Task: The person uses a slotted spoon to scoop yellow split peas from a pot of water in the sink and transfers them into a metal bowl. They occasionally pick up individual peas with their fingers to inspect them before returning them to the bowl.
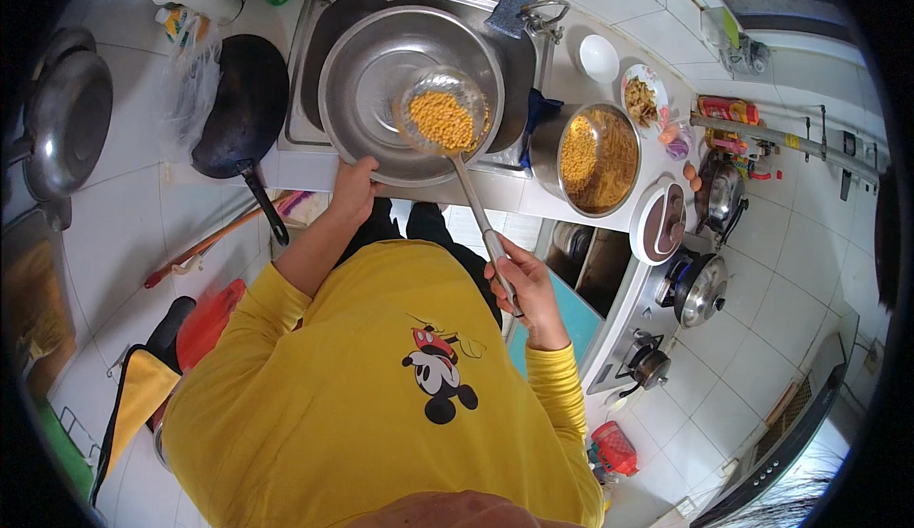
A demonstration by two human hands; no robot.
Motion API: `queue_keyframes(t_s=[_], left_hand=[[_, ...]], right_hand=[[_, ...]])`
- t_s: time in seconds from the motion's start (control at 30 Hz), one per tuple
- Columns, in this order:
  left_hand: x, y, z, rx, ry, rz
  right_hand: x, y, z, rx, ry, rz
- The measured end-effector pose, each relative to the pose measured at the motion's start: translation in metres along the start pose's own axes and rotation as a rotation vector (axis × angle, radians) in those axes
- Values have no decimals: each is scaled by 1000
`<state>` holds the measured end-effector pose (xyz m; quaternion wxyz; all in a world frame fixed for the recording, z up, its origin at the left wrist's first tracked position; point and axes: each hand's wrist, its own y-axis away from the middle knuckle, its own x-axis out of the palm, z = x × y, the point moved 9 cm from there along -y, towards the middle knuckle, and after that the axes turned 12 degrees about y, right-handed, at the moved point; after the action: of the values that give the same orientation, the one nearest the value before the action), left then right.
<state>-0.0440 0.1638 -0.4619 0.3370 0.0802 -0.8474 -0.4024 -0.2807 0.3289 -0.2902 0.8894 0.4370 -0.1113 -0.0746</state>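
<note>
My right hand point(525, 281) grips the handle of a metal skimmer ladle point(428, 84). A heap of yellow soybeans point(441, 121) lies in its bowl, which is over the right part of a wide stainless steel basin point(357, 64). With my left hand point(355, 189) I hold the near rim of that basin, thumb on top. The basin rests at the sink point(308, 74); its floor shows bare metal left of the ladle. To the right a deep steel pot point(623, 117) stands tilted in view, with more soybeans point(578, 153) along its left inside.
A black wok point(246, 99) is left of the sink, its handle past the counter edge. Right of the pot are a lid point(658, 224), eggs point(691, 176), a plate of brown food pieces point(639, 99) and a white bowl point(598, 58). Covered pans point(701, 290) sit on the gas stove point(628, 342).
</note>
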Motion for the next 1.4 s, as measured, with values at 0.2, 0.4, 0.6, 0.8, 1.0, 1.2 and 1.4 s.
queue_keyframes(t_s=[0.2, 0.4, 0.6, 0.8, 1.0, 1.2, 1.4], left_hand=[[-4, 1, -2, -21, -86, -22], [-5, 0, -5, -44, -76, 20], [-5, 2, -9, -32, -69, 2], [-5, -5, -8, -34, -129, 32], [-6, -4, -10, -4, -108, 15], [-10, -1, -14, -5, -113, -35], [-4, 2, -16, -4, -93, -25]], right_hand=[[3, -3, -5, -4, 162, -17], [4, -2, 0, -113, 242, -13], [-8, -7, 0, -227, 239, -25], [-9, -43, -13, -136, 134, -42], [-6, -36, -8, -173, 110, -3], [-1, -39, 1, -235, 140, -7], [4, -48, 7, -209, 84, 0]])
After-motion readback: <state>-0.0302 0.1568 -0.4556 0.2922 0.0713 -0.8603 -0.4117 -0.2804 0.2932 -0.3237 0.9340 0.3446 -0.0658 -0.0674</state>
